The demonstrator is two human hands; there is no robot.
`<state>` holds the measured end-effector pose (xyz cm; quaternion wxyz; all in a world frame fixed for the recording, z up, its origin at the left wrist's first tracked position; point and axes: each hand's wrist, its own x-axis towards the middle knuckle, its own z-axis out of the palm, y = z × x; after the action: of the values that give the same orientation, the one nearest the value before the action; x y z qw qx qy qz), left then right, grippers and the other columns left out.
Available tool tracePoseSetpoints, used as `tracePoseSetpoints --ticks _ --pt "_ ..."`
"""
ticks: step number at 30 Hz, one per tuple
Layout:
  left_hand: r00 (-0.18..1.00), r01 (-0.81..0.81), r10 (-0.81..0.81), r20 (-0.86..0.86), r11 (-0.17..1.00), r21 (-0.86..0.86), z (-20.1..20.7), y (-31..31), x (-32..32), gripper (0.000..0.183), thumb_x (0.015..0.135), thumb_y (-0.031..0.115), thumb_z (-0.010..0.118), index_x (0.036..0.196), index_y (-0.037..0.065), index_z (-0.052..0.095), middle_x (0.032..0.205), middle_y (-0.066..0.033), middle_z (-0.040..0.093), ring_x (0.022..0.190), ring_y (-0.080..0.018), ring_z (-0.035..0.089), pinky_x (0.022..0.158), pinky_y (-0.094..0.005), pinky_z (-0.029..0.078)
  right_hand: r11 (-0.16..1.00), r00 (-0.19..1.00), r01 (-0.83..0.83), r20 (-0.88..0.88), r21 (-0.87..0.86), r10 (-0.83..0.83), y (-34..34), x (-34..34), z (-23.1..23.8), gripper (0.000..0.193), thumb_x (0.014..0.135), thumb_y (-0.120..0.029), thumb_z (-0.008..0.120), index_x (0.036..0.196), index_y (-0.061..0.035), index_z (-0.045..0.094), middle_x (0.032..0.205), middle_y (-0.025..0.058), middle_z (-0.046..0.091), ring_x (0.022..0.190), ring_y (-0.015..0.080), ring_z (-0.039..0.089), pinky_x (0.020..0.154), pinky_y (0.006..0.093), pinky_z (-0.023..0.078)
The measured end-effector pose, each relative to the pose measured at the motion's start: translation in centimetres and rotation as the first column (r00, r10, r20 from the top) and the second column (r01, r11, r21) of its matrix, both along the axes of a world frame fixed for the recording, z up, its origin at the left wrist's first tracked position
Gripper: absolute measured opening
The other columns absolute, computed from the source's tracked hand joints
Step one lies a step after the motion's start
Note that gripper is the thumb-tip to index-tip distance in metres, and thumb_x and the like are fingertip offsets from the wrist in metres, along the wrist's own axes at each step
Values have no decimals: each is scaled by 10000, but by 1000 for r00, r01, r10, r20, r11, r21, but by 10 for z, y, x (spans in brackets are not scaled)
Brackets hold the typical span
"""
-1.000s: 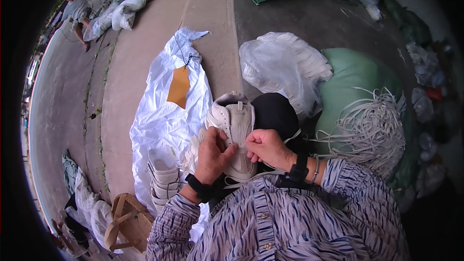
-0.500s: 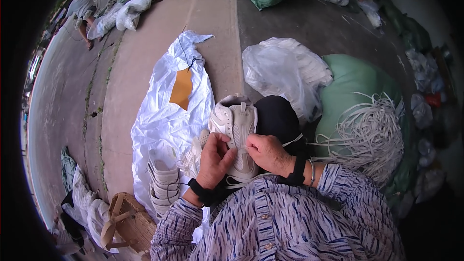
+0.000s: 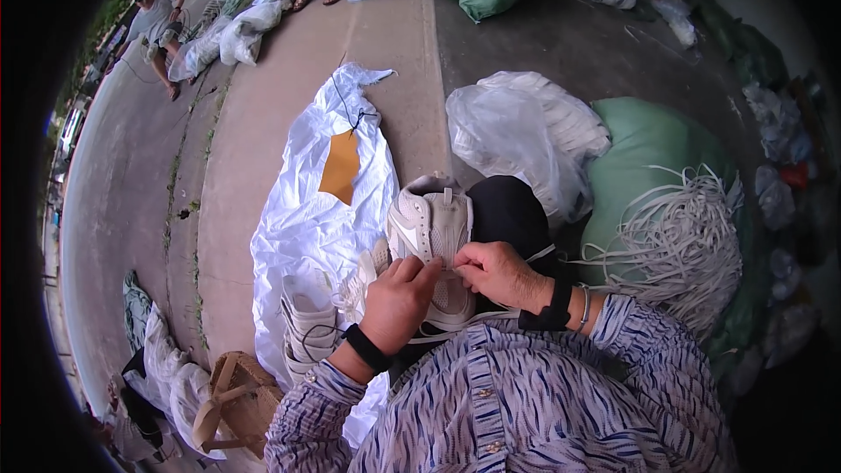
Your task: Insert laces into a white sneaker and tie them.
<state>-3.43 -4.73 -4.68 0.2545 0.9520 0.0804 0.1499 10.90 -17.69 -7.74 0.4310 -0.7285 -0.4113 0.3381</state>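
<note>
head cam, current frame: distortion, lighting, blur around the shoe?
Head view: fisheye bends the pavement toward the left rim, corners black; head view: light looks diffuse, white sheet brightest, with a bluish tint; head view: left hand and right hand show little blur over the shoe, but detail between them is too small to make out.

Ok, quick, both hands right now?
Left hand: fingers curled at the shoe; grip can't be told.
Right hand: pinched closed over the shoe; anything held is too small to tell.
</note>
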Motion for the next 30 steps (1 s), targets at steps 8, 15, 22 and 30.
tracePoseSetpoints --ticks 8,15,22,30 --pt "962 0 14 -271 999 52 7 -1 22 73 770 107 564 831 76 538 787 -78 548 692 -269 604 549 -382 488 992 988 -98 116 -73 106 -6 10 15 115 798 -116 567 876 -37 599 802 160 640 779 335 627 670 401 495" --pt "986 -138 121 -113 977 -165 10 10 -5 67 802 56 584 846 52 534 778 -106 552 658 -305 572 567 -367 460 978 968 -193 149 -77 203 -17 27 34 142 792 -111 606 903 -23 598 717 133 626 663 262 627 597 332 475" --pt "663 -251 733 151 408 -878 38 92 -91 191 954 208 460 960 25 516 1033 -131 575 910 -214 593 831 -336 471 738 898 -427 -340 -523 279 -92 98 65 195 770 -189 635 758 6 649 688 34 626 615 107 575 588 244 439" --pt "663 190 748 20 -143 -971 43 111 -59 153 951 208 434 826 123 455 679 15 462 626 -145 497 700 -331 467 844 612 251 -753 475 242 -171 107 77 247 767 -308 709 705 -88 616 1288 279 449 1079 372 531 892 521 424"
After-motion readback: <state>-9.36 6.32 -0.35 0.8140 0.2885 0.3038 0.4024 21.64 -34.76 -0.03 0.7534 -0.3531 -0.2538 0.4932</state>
